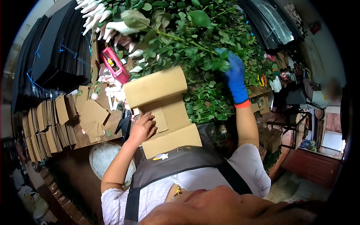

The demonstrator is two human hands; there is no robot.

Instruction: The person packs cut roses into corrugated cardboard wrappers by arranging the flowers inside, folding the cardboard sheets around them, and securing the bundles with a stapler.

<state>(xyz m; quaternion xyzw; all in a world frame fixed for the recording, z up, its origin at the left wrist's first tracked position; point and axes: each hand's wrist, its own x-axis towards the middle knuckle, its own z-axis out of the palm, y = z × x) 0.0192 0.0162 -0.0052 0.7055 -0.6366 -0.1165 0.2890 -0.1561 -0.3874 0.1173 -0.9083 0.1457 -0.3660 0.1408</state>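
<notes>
My left hand [143, 129] is bare and rests on a sheet of corrugated cardboard [174, 108], fingers extended and slightly bent. The sheet curls up at its far end and near my apron. A smaller flat cardboard piece [160, 119] lies on it beside my fingers. My right hand [234, 69], in a blue glove with an orange cuff, is closed around a long leafy rose stem [176, 40]. That stem slants up to the left over a large pile of leafy stems [210, 101]. White-sleeved flower heads [95, 15] lie at the upper left.
A pink tape dispenser [114, 65] stands left of the cardboard. Stacked black sheets [62, 48] and cardboard pieces [48, 123] fill the left side. Scissors [261, 80] with yellow and red handles lie right of my glove. Another person [318, 98] is at the far right.
</notes>
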